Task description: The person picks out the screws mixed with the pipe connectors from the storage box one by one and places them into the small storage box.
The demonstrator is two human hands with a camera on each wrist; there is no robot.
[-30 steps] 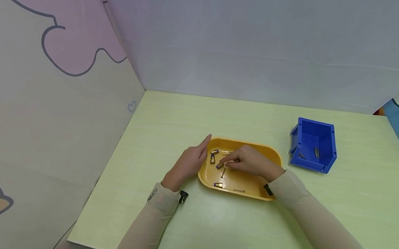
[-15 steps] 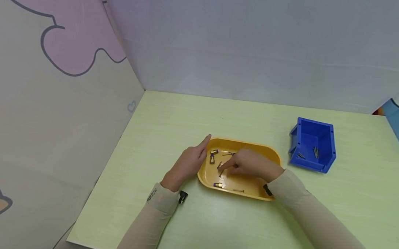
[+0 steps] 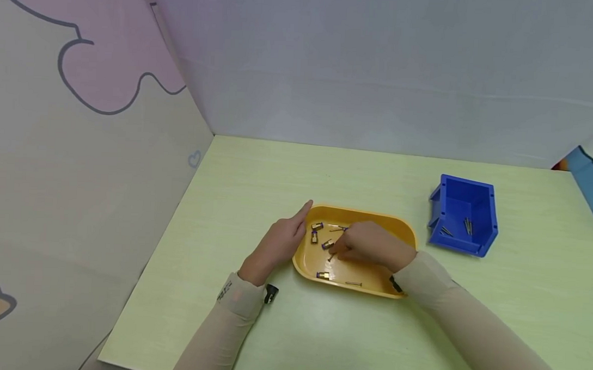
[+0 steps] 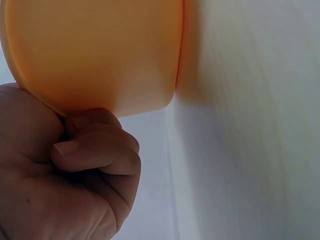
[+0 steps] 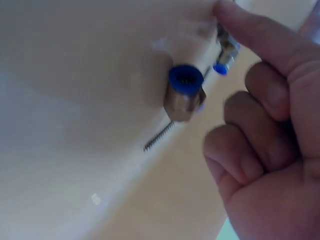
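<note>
The yellow tray point(image 3: 403, 228) sits on the tabletop point(image 3: 257, 173), steadied at its left rim by the left hand point(image 3: 279, 244), whose outer fingers are curled under the rim. The right hand point(image 3: 370, 245) is lowered into the tray over a screw point(image 3: 331, 257); whether it is pinched cannot be told. A few screws are already seen in the blue bin point(image 3: 464, 212) at the right. Brass fittings point(image 3: 317, 226) and a few screws are left in the tray.
</note>
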